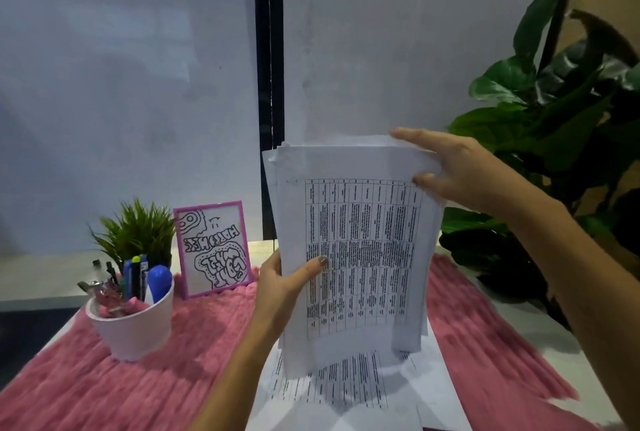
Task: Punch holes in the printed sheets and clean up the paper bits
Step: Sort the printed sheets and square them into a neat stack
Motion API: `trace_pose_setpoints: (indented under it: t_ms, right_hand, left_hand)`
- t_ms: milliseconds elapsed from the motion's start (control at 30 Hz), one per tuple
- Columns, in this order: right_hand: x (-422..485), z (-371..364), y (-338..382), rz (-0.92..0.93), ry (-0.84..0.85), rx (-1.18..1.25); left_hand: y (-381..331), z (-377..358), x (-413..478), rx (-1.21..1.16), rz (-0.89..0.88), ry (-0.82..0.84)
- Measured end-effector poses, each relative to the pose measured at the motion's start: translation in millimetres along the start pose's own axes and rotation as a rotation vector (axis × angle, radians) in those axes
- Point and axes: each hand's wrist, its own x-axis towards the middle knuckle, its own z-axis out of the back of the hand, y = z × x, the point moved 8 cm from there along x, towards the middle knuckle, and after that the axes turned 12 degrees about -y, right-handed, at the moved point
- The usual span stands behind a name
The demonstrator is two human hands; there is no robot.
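A stack of printed sheets [360,250] with a dense table on the front stands upright on its lower edge in the middle of the view. My left hand [284,285] grips its left edge, thumb across the print. My right hand [460,170] holds the top right corner, fingers behind and thumb in front. More printed sheets [346,392] lie flat on the table under the stack. No hole punch is in view.
A pink fluffy mat [138,392] covers the table. A white cup [135,323] with pens stands at the left, beside a small green plant [138,233] and a pink-framed drawing [213,250]. A large leafy plant [561,118] fills the right side.
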Motion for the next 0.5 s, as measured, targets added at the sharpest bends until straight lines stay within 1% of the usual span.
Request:
trace_pose_setpoints:
  t_ms: [67,167,200,267,300,333,367,400,433,467,500]
  right_hand:
    - [0.0,2.5,5.5,0.053,-0.032,-0.031]
    - [-2.6,-5.3,6.4,0.117,0.010,-0.168]
    - [-1.9,-4.7,1.9,0.111,-0.018,-0.197]
    - [-1.9,5.0,-13.9,0.037,-0.138,-0.168]
    - [-4.9,9.7,-26.7,-0.037,-0.194,-0.097]
    - [-10.3,10.9,-39.4,-0.127,-0.229,0.026]
    - [-19.1,6.5,-50.7,-0.241,-0.231,0.204]
    - [-30.9,-4.3,-56.0,-0.351,-0.200,0.437]
    - [-44.2,-22.6,-56.8,-0.447,-0.129,0.690]
    - [-57.7,-46.6,-53.9,-0.531,-0.027,0.886]
    - [-70.5,-68.9,-49.3,-0.585,0.054,0.992]
  left_hand:
    - [-0.4,-4.6,4.4,0.021,0.036,0.045]
    - [-3.7,-10.0,11.7,0.041,0.054,0.100]
    - [-5.8,-9.6,14.1,0.029,0.056,0.106]
    - [-7.3,-7.5,15.4,0.013,0.063,0.140]
    - [-7.2,-6.9,13.2,0.007,0.068,0.165]
    - [-4.8,-5.3,11.1,-0.008,0.072,0.182]
    - [-1.8,-3.0,9.3,-0.021,0.082,0.182]
    - [2.1,-0.2,9.5,-0.030,0.096,0.164]
    - [5.3,2.4,10.7,-0.030,0.105,0.139]
    - [5.6,2.9,11.3,-0.034,0.100,0.123]
    - [2.6,1.3,11.4,-0.041,0.080,0.107]
